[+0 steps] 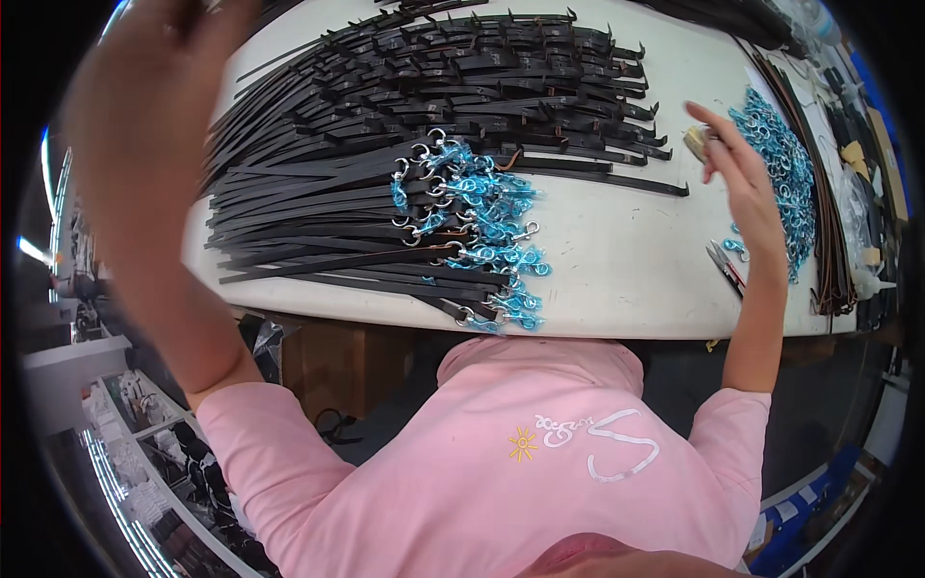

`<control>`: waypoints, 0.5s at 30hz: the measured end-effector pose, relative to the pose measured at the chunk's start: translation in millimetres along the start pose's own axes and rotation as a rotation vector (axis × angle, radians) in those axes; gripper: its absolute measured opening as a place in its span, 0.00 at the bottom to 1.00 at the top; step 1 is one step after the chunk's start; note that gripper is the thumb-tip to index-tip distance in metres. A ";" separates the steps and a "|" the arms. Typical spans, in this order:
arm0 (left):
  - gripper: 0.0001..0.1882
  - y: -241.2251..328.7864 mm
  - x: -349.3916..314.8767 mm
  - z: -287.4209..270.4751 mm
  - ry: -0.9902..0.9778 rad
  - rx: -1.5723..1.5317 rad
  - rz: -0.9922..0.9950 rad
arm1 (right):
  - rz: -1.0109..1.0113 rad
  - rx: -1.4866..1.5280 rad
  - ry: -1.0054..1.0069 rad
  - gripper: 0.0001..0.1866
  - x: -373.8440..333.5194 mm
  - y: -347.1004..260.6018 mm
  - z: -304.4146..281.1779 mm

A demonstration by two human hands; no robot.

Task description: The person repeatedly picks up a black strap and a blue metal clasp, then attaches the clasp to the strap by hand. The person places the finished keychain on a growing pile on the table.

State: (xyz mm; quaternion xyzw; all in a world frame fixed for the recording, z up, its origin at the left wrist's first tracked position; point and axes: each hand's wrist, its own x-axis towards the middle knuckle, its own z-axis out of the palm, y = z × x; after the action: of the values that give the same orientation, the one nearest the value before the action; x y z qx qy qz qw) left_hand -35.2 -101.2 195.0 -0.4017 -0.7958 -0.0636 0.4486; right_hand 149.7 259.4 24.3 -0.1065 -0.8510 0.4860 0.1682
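Black straps [424,96] lie between the blurred left hand [145,106], fingers unreadable, and the right hand [742,169], fingers loosely spread by a yellowish block [695,145], hold unclear.

On the lower left, a pale shelf [165,425] holds white goods [146,503] and dark goods [205,472], and a brown cardboard box [328,371] is standing to their right.

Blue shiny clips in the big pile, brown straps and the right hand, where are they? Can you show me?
Pile of blue clips [782,171]: head view, middle of the heap.
Brown straps [831,241]: head view, lower half of the bundle.
Right hand [744,173]: head view, back of the hand.
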 end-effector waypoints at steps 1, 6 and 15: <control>0.11 13.8 -13.2 44.0 -0.151 -0.116 0.012 | -0.006 0.032 -0.029 0.20 -3.5 -3.4 8.8; 0.07 76.7 -115.8 111.5 -0.549 -0.703 -0.202 | 0.052 0.361 -0.312 0.15 -2.7 -36.4 75.3; 0.08 108.9 -104.2 112.2 -0.928 -1.307 -0.398 | 0.257 0.661 -0.434 0.13 -5.0 -51.0 102.5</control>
State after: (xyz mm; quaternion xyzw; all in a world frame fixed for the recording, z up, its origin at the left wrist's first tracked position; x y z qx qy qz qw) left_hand -5.1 -37.2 21.0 -0.4185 -0.7591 -0.4194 -0.2695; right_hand 113.5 150.8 19.1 -0.0472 -0.6447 0.7612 -0.0522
